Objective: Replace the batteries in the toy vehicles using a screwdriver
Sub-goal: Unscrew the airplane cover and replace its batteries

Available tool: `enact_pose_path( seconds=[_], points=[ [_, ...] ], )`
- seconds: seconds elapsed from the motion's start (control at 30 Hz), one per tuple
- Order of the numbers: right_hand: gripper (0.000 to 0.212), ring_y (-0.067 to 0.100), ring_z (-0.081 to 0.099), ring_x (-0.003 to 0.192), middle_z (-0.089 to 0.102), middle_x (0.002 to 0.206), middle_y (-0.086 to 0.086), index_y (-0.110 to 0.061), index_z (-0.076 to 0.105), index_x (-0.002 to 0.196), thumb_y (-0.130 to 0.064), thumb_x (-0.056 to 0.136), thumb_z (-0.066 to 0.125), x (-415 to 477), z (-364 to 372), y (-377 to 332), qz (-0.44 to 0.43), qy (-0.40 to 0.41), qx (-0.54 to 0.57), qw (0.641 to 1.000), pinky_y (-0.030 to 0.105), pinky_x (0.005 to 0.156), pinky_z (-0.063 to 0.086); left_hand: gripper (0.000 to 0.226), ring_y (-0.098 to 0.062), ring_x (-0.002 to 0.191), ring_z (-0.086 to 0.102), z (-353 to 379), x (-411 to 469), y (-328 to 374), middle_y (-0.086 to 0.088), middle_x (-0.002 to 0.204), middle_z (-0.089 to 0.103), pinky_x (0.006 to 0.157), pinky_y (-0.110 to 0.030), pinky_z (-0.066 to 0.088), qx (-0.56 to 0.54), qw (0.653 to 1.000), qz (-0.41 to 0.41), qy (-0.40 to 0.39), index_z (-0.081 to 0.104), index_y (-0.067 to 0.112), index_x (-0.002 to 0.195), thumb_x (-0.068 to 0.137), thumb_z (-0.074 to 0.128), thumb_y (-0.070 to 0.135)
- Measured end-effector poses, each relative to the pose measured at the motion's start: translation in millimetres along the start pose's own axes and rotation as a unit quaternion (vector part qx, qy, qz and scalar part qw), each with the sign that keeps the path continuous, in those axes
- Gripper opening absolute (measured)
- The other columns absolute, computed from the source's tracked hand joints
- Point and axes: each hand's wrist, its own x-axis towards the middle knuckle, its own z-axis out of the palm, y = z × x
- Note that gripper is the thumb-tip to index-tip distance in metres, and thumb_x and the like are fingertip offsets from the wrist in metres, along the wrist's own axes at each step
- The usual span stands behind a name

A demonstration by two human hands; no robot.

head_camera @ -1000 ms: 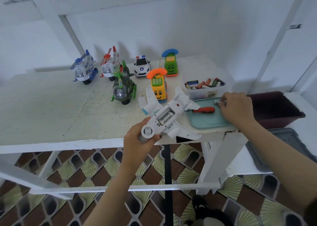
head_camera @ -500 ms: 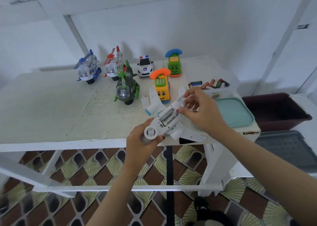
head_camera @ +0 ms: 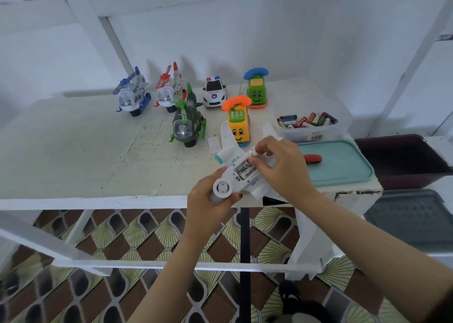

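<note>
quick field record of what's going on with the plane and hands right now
left hand: grips the white toy plane by one end
right hand: fingertips at the plane's open battery compartment
screwdriver: lies on the teal tray, untouched
spare batteries: in the clear box behind the tray

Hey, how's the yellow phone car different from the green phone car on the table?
The yellow phone car carries an orange handset; the green phone car carries a blue handset. The yellow one stands nearer, just behind the white toy plane; the green one stands farther back, beside the police car. Both stand upright, smiling faces toward the camera.
</note>
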Motion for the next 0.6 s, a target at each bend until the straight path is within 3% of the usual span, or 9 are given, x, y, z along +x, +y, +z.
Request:
enact_pose_path(
  seconds=[0.13, 0.27, 0.33, 0.4, 0.6],
  points=[
    [0.023, 0.016, 0.054, 0.071, 0.06, 0.075, -0.008, -0.012, 0.061, 0.085, -0.021, 0.075, 0.079, -1, 2, -1, 0.006, 0.001, 0.017, 1.0, 0.028, 0.07, 0.038, 0.055, 0.007, 0.1, 0.058, -1, -1, 3, 0.034, 0.106, 0.062, 0.084, -0.012, 0.047, 0.004, 1.0, 0.007, 0.0, 0.055, 0.043, 0.117, 0.065, 0.073, 0.041],
    [0.021, 0.013, 0.051, 0.071, 0.064, 0.075, -0.005, -0.011, 0.065, 0.084, -0.024, 0.075, 0.078, -4, 6, -1, -0.009, 0.015, -0.003, 1.0, 0.03, 0.071, 0.038, 0.053, 0.005, 0.101, 0.058, -1, 0, 4, 0.034, 0.107, 0.062, 0.085, -0.017, 0.049, 0.006, 1.0, 0.01, 0.004, 0.054, 0.049, 0.115, 0.065, 0.072, 0.041],
    [0.018, 0.018, 0.057, 0.082, 0.068, 0.087, 0.001, -0.01, 0.068, 0.085, -0.027, 0.08, 0.069, -6, 8, 1, -0.026, 0.037, -0.024, 0.999, 0.034, 0.078, 0.045, 0.053, 0.003, 0.101, 0.059, -1, 0, 3, 0.033, 0.107, 0.062, 0.086, -0.02, 0.05, 0.004, 1.0, 0.011, 0.004, 0.054, 0.05, 0.115, 0.066, 0.072, 0.041],
    [0.024, 0.021, 0.056, 0.096, 0.067, 0.103, 0.006, -0.009, 0.069, 0.087, -0.031, 0.086, 0.058, -10, 10, 4, -0.041, 0.041, -0.049, 0.997, 0.032, 0.087, 0.041, 0.053, 0.003, 0.101, 0.06, -1, 0, 2, 0.033, 0.107, 0.063, 0.086, -0.021, 0.051, 0.005, 1.0, 0.016, 0.005, 0.054, 0.049, 0.115, 0.066, 0.073, 0.041],
    [0.037, 0.025, 0.05, 0.116, 0.057, 0.128, 0.01, -0.009, 0.061, 0.11, -0.037, 0.09, 0.052, -27, 11, 12, -0.084, -0.042, -0.126, 0.988, 0.035, 0.097, 0.035, 0.053, 0.002, 0.1, 0.06, -1, 0, 2, 0.031, 0.107, 0.063, 0.085, -0.021, 0.051, 0.015, 0.999, 0.028, 0.006, 0.054, 0.047, 0.116, 0.067, 0.073, 0.04]
  ],
)
